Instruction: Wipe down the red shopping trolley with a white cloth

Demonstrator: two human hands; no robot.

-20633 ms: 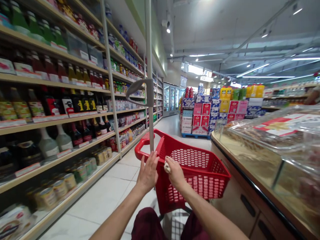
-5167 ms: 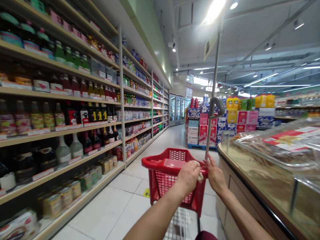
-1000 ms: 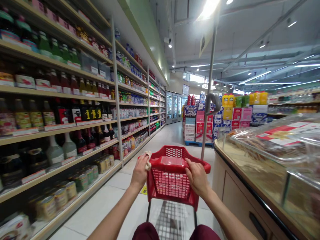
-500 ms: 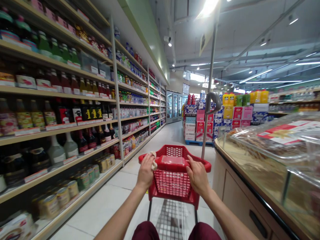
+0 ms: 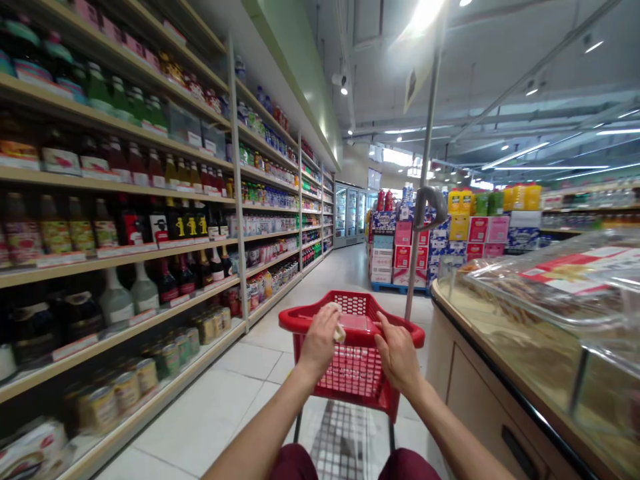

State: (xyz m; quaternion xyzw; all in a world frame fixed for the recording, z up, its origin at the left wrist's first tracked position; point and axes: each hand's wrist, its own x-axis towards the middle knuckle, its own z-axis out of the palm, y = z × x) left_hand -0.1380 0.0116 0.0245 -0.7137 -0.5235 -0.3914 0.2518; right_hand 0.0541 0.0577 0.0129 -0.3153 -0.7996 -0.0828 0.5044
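Lower centre, the left hand [image 5: 319, 343], clamped on a cloth [image 5: 339, 333], has slid rightward along the handle [image 5: 361, 339] of the red cart [image 5: 353, 377], so wiping likely progresses; the right hand [image 5: 399, 355] touches it, grip unclear.

Floor [image 5: 200, 420]: it is of pale tiles, widest between 6 and 8 o'clock; on it stands, at 6 o'clock, the red cart [image 5: 300, 321].
Shelf unit [image 5: 115, 187]: it stands at 9 o'clock and has several beige boards.
Lowest board: at 8 o'clock it carries gold cans [image 5: 127, 390] and, just beside them, green cans [image 5: 171, 358].
Middle boards: pale bottles [image 5: 117, 303] stand upright below 9 o'clock, and red bottles [image 5: 137, 167] stand above 9 o'clock.
High board: green bottles [image 5: 120, 100], upright, at 10 o'clock.
Blue pallet [image 5: 400, 289]: it lies on the floor towards 4 o'clock, under stacked cartons [image 5: 411, 257].
Counter [image 5: 480, 393]: it is at 4 o'clock; on its glass top lies a clear package [image 5: 565, 270] with a red and white label.
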